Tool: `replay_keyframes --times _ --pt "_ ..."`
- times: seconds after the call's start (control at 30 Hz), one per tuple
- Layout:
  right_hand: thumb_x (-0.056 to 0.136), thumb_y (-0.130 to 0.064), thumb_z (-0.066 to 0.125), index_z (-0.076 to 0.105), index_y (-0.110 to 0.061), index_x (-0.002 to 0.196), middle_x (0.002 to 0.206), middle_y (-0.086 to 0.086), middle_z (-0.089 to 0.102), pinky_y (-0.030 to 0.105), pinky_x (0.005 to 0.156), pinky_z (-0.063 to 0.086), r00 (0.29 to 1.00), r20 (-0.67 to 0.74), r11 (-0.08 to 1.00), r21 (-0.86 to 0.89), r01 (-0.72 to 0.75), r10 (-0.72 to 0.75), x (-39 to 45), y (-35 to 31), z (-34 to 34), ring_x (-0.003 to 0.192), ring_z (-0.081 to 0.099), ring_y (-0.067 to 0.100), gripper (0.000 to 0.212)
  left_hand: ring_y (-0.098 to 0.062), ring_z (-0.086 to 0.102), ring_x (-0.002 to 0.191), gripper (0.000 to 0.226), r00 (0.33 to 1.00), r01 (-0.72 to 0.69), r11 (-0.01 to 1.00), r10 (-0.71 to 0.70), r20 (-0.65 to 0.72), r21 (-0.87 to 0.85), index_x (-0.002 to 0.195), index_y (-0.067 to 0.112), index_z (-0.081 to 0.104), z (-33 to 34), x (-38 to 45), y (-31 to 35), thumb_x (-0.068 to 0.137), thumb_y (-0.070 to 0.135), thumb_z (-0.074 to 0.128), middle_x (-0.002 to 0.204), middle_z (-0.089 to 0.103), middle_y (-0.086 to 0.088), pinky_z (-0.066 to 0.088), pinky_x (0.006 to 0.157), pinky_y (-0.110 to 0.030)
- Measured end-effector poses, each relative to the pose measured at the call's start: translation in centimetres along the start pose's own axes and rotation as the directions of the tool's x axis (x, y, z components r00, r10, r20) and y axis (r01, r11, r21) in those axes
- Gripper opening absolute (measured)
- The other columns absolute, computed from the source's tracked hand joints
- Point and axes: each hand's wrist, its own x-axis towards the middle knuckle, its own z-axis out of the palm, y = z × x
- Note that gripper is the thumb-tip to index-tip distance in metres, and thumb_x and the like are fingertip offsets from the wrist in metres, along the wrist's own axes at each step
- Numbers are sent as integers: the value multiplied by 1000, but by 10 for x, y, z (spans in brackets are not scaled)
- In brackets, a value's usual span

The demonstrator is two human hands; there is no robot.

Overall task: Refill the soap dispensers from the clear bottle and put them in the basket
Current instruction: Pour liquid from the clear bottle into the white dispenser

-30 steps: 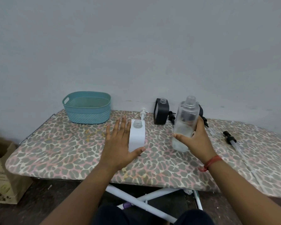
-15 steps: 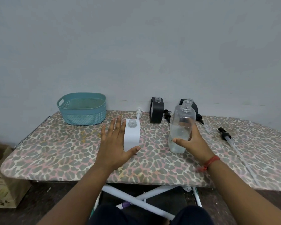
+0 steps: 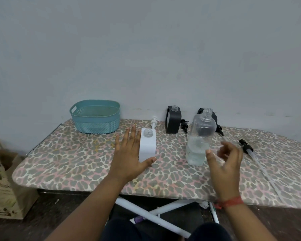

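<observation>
Three soap dispensers [image 3: 147, 146] stand uncapped on the tabletop [image 3: 80, 153], none yet in the basket [image 3: 96, 117]. Left hand [image 3: 130, 157], fingers spread, steadies the white one; right hand [image 3: 228, 164], fingers apart, hovers just beside the clear bottle [image 3: 200, 140].

Right hand [image 3: 223, 164] has let go of the clear bottle [image 3: 201, 140]: a second ago I had it gripped and lifted, half a second ago it was down on the board with my hand around it, now it stands upright on its own, uncapped, part-filled. My hand has pulled back toward me, just beside the bottle's lower right, fingers [image 3: 230, 150] spread and loosely curled, blurred, thumb tip close to the bottle wall; can't tell if it touches.
</observation>
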Motion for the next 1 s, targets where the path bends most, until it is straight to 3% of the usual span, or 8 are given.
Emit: replay_keyframes --times 0.07,0.17,0.4,0.53,0.67,0.73,0.83,1.0 --pt "92 -48 57 47 -34 115 105 -7 45 25 83 50 995 48 996 -32 87 -85 -17 -13 10 94 52 9 29 -21 -7 159 110 1000 -2 1000 2 1 3 164 21 -4 0 0 0 86 92 27 173 -3 -5 3 125 -61" --pt "95 -54 52 50 -34 119 115 -15 47 12 85 46 950 294 989 -66 130 -105 -33 -26 35 106 52 -4 31 -21 -9 158 109 1000 1 1000 -1 -2 8 164 20 -2 -1 -1 0 87 91 25 173 -3 -6 2 125 -61" --pt "98 -50 52 29 -41 151 155 -13 33 31 114 37 788 611 993 25 -116 77 -28 -44 94 139 36 3 58 -14 -22 156 106 995 80 990 -73 64 -115 163 25 -9 -6 -7 -3 84 92 14 169 -22 2 -8 126 -53" --pt "102 -40 49 34 -62 134 147 -15 48 27 105 48 749 658 937 214 -278 72 -25 -58 112 126 53 -3 42 -3 0 156 90 985 148 854 -85 147 -499 161 43 -1 -13 -14 2 87 89 22 169 -4 20 10 129 -42" --pt "104 -36 46 34 -45 146 144 -21 50 6 98 41 781 623 930 260 -260 44 -34 -66 127 123 49 -16 45 10 31 143 66 971 239 603 -121 208 -762 156 56 17 -23 -22 14 96 76 35 150 25 43 27 109 -4" --pt "105 -31 46 35 -40 147 140 -27 50 1 93 39 792 609 915 289 -282 51 -39 -71 137 119 50 -19 45 9 33 139 55 950 311 514 -204 238 -800 149 61 18 -28 -24 17 97 67 36 150 26 37 26 95 7" --pt "105 -28 47 36 -42 146 138 -30 50 3 95 39 796 603 906 306 -294 55 -48 -81 155 122 50 -16 45 13 42 129 48 930 340 421 -282 235 -841 148 59 25 -35 -27 9 101 56 37 151 35 27 30 93 4" --pt "104 -25 48 35 -45 141 135 -33 48 2 93 38 799 600 892 340 -298 38 -63 -107 195 119 49 -20 43 30 42 115 41 916 327 381 -355 189 -865 147 54 35 -51 -35 -30 108 42 40 146 44 27 35 93 1"
